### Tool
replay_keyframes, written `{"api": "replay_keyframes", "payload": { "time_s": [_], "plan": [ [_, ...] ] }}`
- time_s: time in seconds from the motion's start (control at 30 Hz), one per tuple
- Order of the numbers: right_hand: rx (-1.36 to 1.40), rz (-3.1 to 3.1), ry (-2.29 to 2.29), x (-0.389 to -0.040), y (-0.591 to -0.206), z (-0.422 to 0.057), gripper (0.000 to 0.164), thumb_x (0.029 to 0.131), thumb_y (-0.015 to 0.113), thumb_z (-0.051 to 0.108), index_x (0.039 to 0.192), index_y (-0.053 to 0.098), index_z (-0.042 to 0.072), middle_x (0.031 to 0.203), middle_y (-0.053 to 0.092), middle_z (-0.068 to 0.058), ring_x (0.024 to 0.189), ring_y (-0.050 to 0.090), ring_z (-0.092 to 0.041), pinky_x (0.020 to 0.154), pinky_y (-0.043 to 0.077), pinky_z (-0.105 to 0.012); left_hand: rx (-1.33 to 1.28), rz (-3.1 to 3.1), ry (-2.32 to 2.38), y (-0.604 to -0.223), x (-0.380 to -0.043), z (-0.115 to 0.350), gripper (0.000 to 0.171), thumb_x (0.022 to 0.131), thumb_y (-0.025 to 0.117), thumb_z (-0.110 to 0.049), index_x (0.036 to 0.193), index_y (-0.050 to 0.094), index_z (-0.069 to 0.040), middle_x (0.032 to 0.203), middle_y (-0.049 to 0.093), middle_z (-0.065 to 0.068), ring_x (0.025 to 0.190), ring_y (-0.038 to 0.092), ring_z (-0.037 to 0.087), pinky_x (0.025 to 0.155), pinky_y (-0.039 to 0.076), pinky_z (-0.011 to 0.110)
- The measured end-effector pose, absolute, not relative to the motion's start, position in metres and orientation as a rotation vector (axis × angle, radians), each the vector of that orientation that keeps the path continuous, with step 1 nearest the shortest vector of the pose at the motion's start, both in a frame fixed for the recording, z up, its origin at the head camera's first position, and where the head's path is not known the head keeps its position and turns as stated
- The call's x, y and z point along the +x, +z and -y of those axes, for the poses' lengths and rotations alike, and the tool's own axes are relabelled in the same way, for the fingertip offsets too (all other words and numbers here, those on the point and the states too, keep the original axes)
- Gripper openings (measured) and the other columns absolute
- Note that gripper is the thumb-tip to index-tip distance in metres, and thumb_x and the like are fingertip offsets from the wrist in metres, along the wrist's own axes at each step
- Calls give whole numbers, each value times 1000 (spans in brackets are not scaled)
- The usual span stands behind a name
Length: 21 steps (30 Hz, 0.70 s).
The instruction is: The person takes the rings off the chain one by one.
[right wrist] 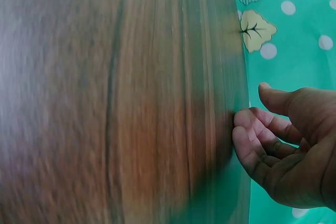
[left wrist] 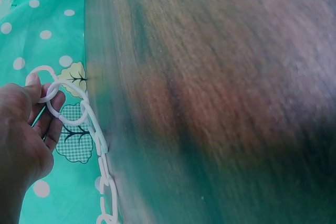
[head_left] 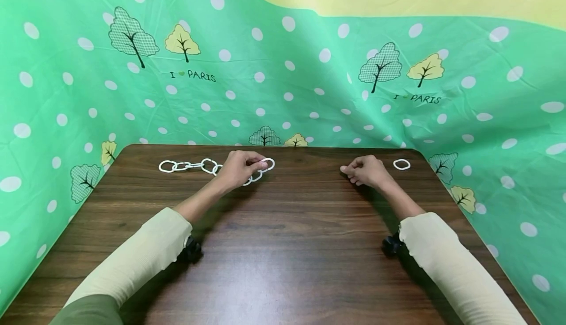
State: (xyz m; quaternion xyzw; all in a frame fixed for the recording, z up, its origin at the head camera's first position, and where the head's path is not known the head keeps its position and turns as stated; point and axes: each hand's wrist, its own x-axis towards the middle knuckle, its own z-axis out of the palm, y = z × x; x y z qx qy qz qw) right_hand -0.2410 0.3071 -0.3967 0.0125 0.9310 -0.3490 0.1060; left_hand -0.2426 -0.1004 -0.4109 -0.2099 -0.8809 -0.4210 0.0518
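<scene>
My left hand [head_left: 239, 170] pinches the end link of a white chain [head_left: 194, 165] between thumb and fingers at the far side of the table. In the left wrist view, that link [left wrist: 44, 68] loops through the one beside it, and the other links of the chain [left wrist: 114, 198] hang and trail down from the hand. Part of the chain is hidden behind my left hand in the head view. My right hand [head_left: 364, 171] hovers low over the table with fingers loosely bent, holding nothing; its thumb stands apart from the fingers [right wrist: 244, 137]. To its right lies a single white ring [head_left: 402, 168].
Both hands are over the far part of a dark brown wooden table [head_left: 274, 266]. A green polka-dot cloth [head_left: 305, 81] with tree prints hangs behind the table and along its sides.
</scene>
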Motion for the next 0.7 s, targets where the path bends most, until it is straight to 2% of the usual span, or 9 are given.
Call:
{"api": "replay_keyframes", "payload": {
  "time_s": [0.37,0.7],
  "plan": [
    [-24,-2758,-1027,-238,-398,-287,44,111,74,41,122,78,-2,105,84,-21,86,82,-24,80,69,-41,-645,2683,-1270,-410,-242,101,19,104,83,-22,114,88,-7,102,88,8,80,67,8,72,52,23],
    [-55,-2770,-1033,-235,-398,-269,41,111,75,41,118,79,1,97,84,-16,83,80,-23,74,66,-37,-655,2682,-1266,-411,-241,101,18,105,83,-21,114,88,-7,103,88,8,82,68,10,72,52,23]
  ]
}}
